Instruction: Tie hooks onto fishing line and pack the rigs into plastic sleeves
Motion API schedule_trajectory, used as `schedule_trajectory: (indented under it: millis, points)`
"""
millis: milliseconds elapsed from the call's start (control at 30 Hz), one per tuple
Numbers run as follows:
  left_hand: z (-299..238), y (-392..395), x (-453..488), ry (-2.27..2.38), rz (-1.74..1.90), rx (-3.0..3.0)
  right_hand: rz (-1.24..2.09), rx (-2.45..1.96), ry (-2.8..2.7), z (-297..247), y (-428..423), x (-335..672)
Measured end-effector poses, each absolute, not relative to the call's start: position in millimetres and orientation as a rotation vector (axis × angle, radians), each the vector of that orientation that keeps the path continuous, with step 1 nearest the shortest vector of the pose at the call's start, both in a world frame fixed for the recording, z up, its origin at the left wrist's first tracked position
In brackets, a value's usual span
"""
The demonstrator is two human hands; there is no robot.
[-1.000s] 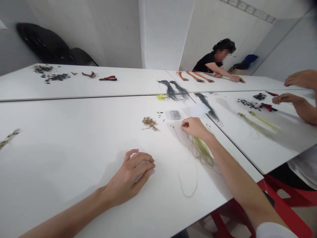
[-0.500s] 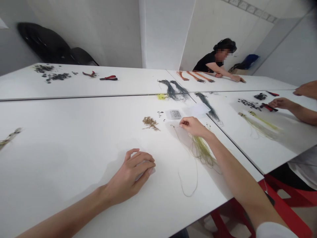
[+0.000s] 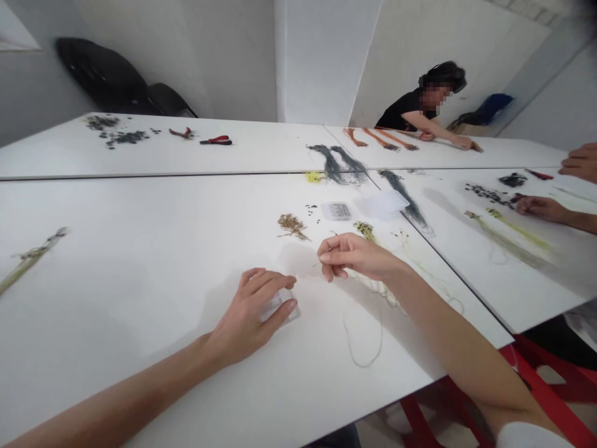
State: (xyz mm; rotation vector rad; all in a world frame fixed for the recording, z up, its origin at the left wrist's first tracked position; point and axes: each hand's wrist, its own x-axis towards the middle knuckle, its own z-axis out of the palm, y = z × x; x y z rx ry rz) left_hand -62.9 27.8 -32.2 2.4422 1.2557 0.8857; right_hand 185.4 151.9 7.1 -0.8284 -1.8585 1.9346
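My left hand (image 3: 259, 311) rests with thumb and fingers apart over a small clear plastic case (image 3: 293, 312) on the white table. Most of that case is hidden beneath the palm. My right hand (image 3: 352, 256) is closed in a pinch just above the table. A thin pale cord (image 3: 364, 366) appears to run to its fingertips, where a tiny end pokes out; the grip itself is partly hidden. Behind the right wrist lies a bundle of yellow-green lines with dark tips (image 3: 365, 230). A pile of small brassy pieces (image 3: 292, 226) sits beyond my hands.
A clear compartment box (image 3: 338, 211) and a white sheet (image 3: 382, 202) lie farther back. Grey line bundles (image 3: 332, 163), orange bundles (image 3: 380, 138) and red-handled pliers (image 3: 217, 140) are across the table. Two other people work at the far side and right; one hand (image 3: 543, 208) is near dark pieces.
My right hand has moved down and toward my left hand, drawing the cord's end with it. My left thumb has spread wider, exposing more of the clear case. The view has shifted slightly left.
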Motion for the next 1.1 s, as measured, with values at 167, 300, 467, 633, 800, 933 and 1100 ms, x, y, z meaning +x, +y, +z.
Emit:
schedule_trajectory:
  millis: [167,300,467,633,800,933,1100]
  points:
    - [-31.9,26.8,-60.2,1.326,1.049,2.337,2.149,-0.723,-1.851,-4.3,115.4,154.3]
    - [-33.0,26.2,-58.8,1.260,1.103,2.341,2.217,-0.712,-1.811,-10.3,106.6,147.3]
    - [-32.1,26.9,-60.3,1.316,1.114,2.219,2.214,-0.725,-1.858,-5.9,111.8,150.7]
    - [-32.5,27.9,-64.6,1.460,1.188,1.875,2.248,-0.741,-2.140,5.7,124.1,169.0]
    - [-32.9,27.1,-66.1,1.390,1.201,1.778,2.210,-0.802,-2.521,18.2,131.7,185.3]
    - [-29.7,25.9,-64.6,1.309,1.129,1.983,1.828,-0.817,-2.286,15.5,123.3,173.3]
    - [-29.1,27.2,-62.6,1.247,1.079,2.112,1.873,-0.771,-1.939,-2.4,101.4,147.2]
